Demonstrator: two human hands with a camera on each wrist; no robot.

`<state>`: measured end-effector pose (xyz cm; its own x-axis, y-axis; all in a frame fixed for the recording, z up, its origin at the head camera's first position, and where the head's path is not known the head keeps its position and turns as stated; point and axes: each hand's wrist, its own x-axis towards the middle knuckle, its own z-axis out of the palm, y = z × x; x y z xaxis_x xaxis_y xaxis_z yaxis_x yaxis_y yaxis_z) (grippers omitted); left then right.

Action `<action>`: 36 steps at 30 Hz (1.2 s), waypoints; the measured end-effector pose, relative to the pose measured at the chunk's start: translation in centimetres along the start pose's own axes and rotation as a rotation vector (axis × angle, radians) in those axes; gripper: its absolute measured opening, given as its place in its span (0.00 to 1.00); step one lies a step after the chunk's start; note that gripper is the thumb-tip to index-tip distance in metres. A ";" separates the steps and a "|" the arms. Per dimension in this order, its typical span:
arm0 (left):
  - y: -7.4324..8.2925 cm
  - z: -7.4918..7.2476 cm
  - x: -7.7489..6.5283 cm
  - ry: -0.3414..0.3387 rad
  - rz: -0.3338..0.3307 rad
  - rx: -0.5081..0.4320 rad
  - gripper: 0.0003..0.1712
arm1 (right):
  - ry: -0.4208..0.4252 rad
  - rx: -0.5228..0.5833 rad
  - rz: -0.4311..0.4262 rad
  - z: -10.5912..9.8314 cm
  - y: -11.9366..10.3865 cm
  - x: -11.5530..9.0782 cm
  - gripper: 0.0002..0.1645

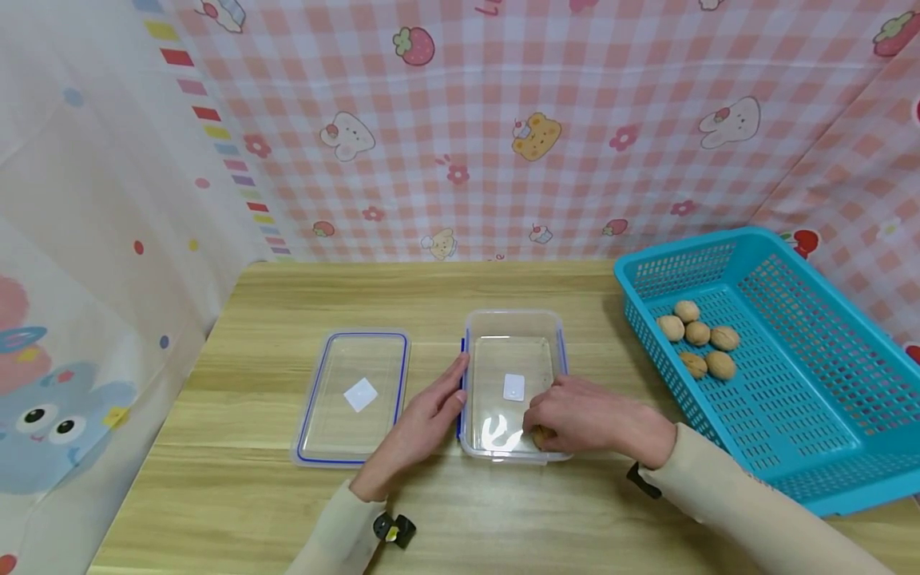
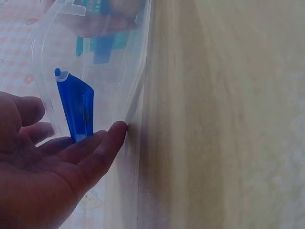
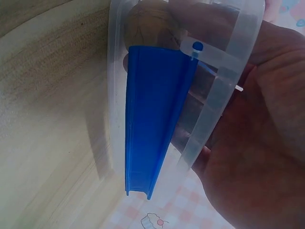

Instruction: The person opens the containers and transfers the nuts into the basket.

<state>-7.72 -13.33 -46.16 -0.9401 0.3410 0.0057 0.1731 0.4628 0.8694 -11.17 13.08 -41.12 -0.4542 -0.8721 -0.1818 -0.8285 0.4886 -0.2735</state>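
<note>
A clear plastic box (image 1: pixel 496 319) with blue side clips stands uncovered on the table. My right hand (image 1: pixel 575 415) reaches over its right wall and holds a walnut (image 1: pixel 542 436) low in the near right corner. Through the clear wall the right wrist view shows the same walnut (image 3: pixel 151 24) between the fingers, behind a blue clip (image 3: pixel 155 109). My left hand (image 1: pixel 430 411) rests its extended fingers against the box's left side. Beside another blue clip (image 2: pixel 76 107), the left fingertips (image 2: pixel 116 131) touch the wall near its bottom.
Left of the box, a clear lid (image 1: pixel 350 435) with a blue seal lies flat. A turquoise basket (image 1: pixel 798 435) stands at the right, with several walnuts (image 1: pixel 721 365) at its left end. A checked pink cloth (image 1: pixel 460 120) hangs behind the wooden table (image 1: pixel 237 383).
</note>
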 end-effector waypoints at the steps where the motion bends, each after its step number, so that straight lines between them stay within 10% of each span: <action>1: 0.0 0.0 0.0 0.000 0.001 0.000 0.30 | 0.000 0.006 -0.002 0.0 0.0 0.0 0.07; 20: -0.2 0.1 0.1 0.006 0.008 -0.002 0.30 | 0.029 0.124 -0.007 0.1 0.3 0.1 0.06; 36: -0.1 0.0 0.1 0.000 0.013 -0.005 0.30 | 0.214 0.264 -0.015 0.5 0.3 -0.7 0.09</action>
<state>-7.81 -13.32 -46.29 -0.9378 0.3469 0.0171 0.1839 0.4542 0.8717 -10.92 13.81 -41.51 -0.5244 -0.8512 0.0185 -0.7347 0.4415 -0.5152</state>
